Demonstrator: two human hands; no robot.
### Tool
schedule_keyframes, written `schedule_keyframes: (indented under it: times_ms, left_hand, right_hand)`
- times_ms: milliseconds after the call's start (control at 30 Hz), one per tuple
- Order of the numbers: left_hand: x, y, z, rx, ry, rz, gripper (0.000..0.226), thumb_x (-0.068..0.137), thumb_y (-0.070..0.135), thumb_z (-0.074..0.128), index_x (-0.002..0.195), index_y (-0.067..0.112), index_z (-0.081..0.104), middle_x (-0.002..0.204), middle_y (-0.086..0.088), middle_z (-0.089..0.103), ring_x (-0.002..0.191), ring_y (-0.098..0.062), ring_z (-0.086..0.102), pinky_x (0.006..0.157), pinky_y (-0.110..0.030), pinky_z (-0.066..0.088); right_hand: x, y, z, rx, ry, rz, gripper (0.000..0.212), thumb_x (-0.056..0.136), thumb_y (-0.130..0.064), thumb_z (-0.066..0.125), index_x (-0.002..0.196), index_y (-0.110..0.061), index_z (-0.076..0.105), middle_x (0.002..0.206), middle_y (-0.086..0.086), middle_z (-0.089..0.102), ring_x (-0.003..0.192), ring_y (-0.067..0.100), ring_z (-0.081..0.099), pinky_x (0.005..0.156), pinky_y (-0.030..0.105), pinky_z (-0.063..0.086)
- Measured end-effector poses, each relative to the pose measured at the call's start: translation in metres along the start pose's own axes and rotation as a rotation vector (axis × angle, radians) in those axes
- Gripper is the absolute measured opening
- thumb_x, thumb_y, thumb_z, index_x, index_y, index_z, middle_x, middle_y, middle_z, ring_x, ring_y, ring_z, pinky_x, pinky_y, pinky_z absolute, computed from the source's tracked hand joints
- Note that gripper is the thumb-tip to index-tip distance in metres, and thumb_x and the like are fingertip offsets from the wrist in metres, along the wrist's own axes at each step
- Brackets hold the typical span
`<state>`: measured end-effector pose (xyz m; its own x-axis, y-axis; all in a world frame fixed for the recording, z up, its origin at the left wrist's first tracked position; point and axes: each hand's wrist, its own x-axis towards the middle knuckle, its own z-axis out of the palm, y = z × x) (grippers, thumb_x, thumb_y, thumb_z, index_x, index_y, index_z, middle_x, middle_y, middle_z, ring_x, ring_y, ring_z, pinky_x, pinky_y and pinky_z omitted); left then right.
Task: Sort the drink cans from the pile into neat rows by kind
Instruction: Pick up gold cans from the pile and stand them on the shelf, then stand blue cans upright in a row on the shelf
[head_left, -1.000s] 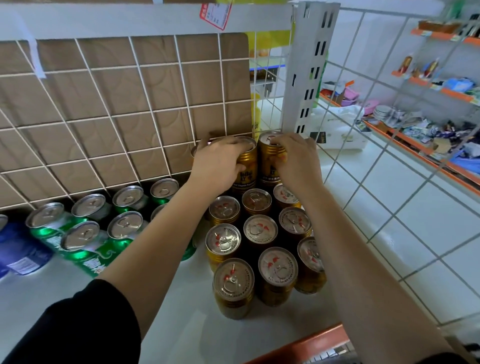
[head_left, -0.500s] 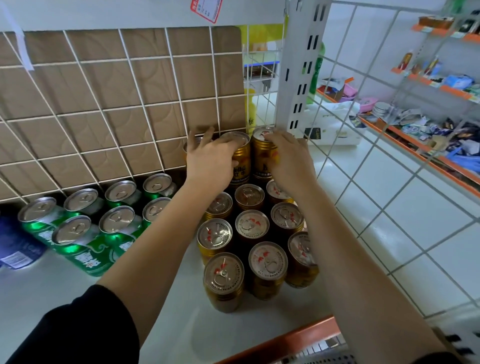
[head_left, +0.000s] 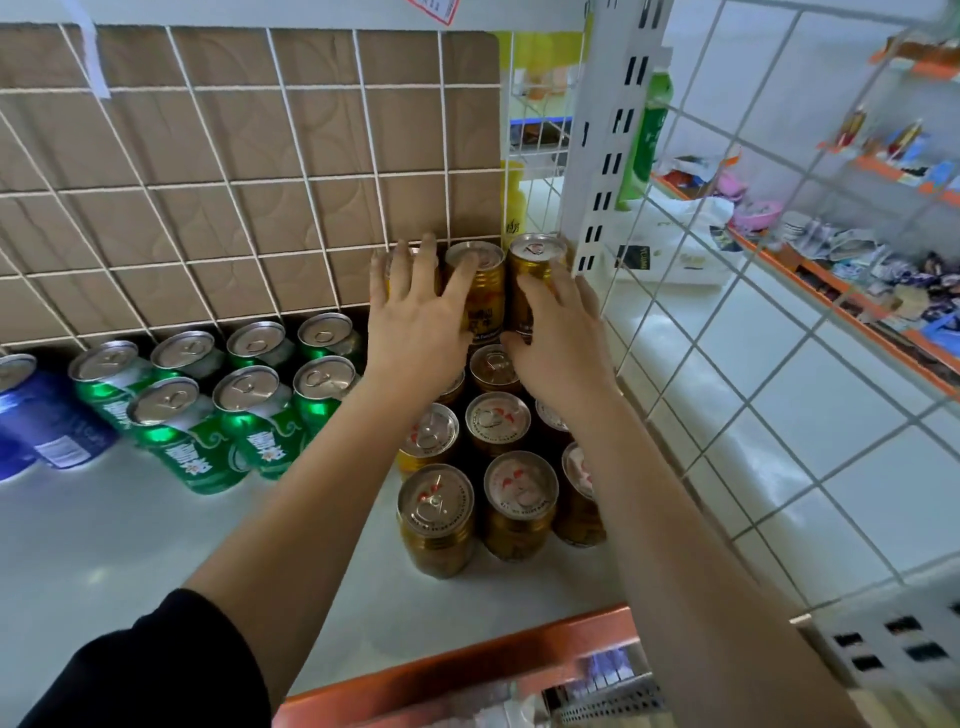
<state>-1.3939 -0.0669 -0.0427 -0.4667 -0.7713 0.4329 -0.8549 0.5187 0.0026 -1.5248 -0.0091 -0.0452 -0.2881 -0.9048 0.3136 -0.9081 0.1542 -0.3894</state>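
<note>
Several gold cans (head_left: 497, 423) stand in rows on the white shelf (head_left: 130, 545), with a raised back row of three gold cans (head_left: 480, 291) against the wire grid. My left hand (head_left: 415, 317) lies with straight, spread fingers against the left and middle back cans. My right hand (head_left: 563, 338) rests flat against the right back can (head_left: 532, 260). Several green cans (head_left: 249, 400) stand in two rows to the left. A blue can (head_left: 36, 415) stands at the far left.
A wire grid (head_left: 234, 182) backed by brown board closes the rear. A white slotted upright (head_left: 608, 156) and a wire side panel (head_left: 779, 312) bound the right. An orange shelf lip (head_left: 467, 670) runs along the front edge.
Both hands have loosened from the tops of the back gold cans and slid down; the fingers now lie straight against the can sides. The view has shifted slightly closer.
</note>
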Motion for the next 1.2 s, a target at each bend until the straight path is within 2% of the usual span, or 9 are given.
schedule_keyframes:
  times_ms: [100,167,333,400,667,767,933,1067,1200]
  left_hand:
    - [-0.027,-0.007,-0.017,-0.016,-0.025,-0.036,0.071,0.087,0.037,0.060,0.146,0.026,0.023,0.154,-0.014,0.017,0.142,-0.038,0.012,0.115,-0.053,0.009]
    - [-0.050,-0.016,-0.030,-0.037,-0.005,-0.079,0.065,0.089,0.037,0.057,0.145,0.025,0.028,0.154,-0.014,0.019,0.142,-0.036,0.014,0.113,-0.051,0.016]
    - [-0.131,-0.057,-0.057,-0.101,0.092,-0.228,0.054,0.081,0.025,0.068,0.131,0.017,0.051,0.139,-0.017,0.045,0.126,-0.041,0.040,0.098,-0.053,0.038]
    - [-0.174,-0.080,-0.066,-0.132,0.108,-0.303,0.052,0.078,0.023,0.071,0.127,0.015,0.055,0.133,-0.017,0.050,0.120,-0.041,0.046,0.091,-0.051,0.043]
    - [-0.365,-0.186,-0.121,-0.068,-0.031,-0.866,0.062,0.082,0.035,0.066,0.138,0.023,0.041,0.135,-0.011,0.047,0.118,-0.038,0.045,0.095,-0.047,0.038]
    - [-0.435,-0.213,-0.146,-0.062,-0.004,-0.997,0.063,0.082,0.033,0.066,0.138,0.021,0.041,0.133,-0.014,0.048,0.117,-0.040,0.047,0.093,-0.047,0.040]
    - [-0.538,-0.238,-0.190,-0.004,0.030,-1.261,0.057,0.083,0.031,0.064,0.135,0.018,0.045,0.131,-0.014,0.050,0.117,-0.038,0.048,0.090,-0.046,0.041]
    - [-0.589,-0.241,-0.214,-0.045,0.132,-1.351,0.056,0.085,0.030,0.062,0.137,0.025,0.042,0.132,-0.008,0.050,0.120,-0.032,0.047,0.088,-0.041,0.041]
    - [-0.620,-0.248,-0.225,-0.062,0.075,-1.365,0.052,0.086,0.037,0.060,0.135,0.028,0.045,0.131,-0.003,0.050,0.116,-0.030,0.051,0.083,-0.039,0.044]
  right_hand:
    - [-0.023,-0.010,0.001,-0.018,-0.046,0.003,0.056,0.087,-0.035,0.058,0.138,-0.025,0.037,0.153,0.005,0.022,0.141,0.032,0.016,0.109,0.055,0.028]
    - [-0.041,-0.019,0.000,-0.037,-0.078,-0.017,0.053,0.089,-0.034,0.056,0.138,-0.023,0.039,0.152,0.007,0.025,0.140,0.033,0.018,0.110,0.053,0.027]
    - [-0.087,-0.058,0.001,-0.018,-0.083,-0.076,0.054,0.090,-0.035,0.054,0.140,-0.024,0.037,0.152,0.005,0.028,0.140,0.029,0.021,0.112,0.049,0.026]
    - [-0.110,-0.081,0.006,0.003,-0.071,-0.132,0.052,0.090,-0.034,0.054,0.138,-0.023,0.040,0.149,0.003,0.031,0.138,0.029,0.024,0.111,0.050,0.027]
    - [-0.211,-0.200,0.056,0.065,-0.134,-0.387,0.049,0.084,-0.024,0.063,0.129,-0.011,0.052,0.138,0.013,0.046,0.127,0.034,0.038,0.105,0.044,0.032]
    - [-0.245,-0.246,0.079,0.123,-0.171,-0.521,0.043,0.076,-0.019,0.067,0.116,-0.004,0.060,0.122,0.020,0.056,0.113,0.042,0.049,0.094,0.047,0.042]
    - [-0.286,-0.308,0.105,0.222,-0.264,-0.734,0.047,0.072,-0.011,0.075,0.115,0.001,0.060,0.118,0.024,0.059,0.108,0.044,0.054,0.093,0.052,0.046]
    - [-0.302,-0.351,0.116,0.279,-0.314,-0.840,0.042,0.069,-0.008,0.079,0.107,0.002,0.063,0.106,0.023,0.064,0.095,0.045,0.060,0.083,0.051,0.050]
    - [-0.311,-0.396,0.128,0.341,-0.473,-0.914,0.035,0.077,-0.013,0.074,0.109,-0.006,0.064,0.104,0.014,0.065,0.096,0.037,0.058,0.083,0.038,0.045]
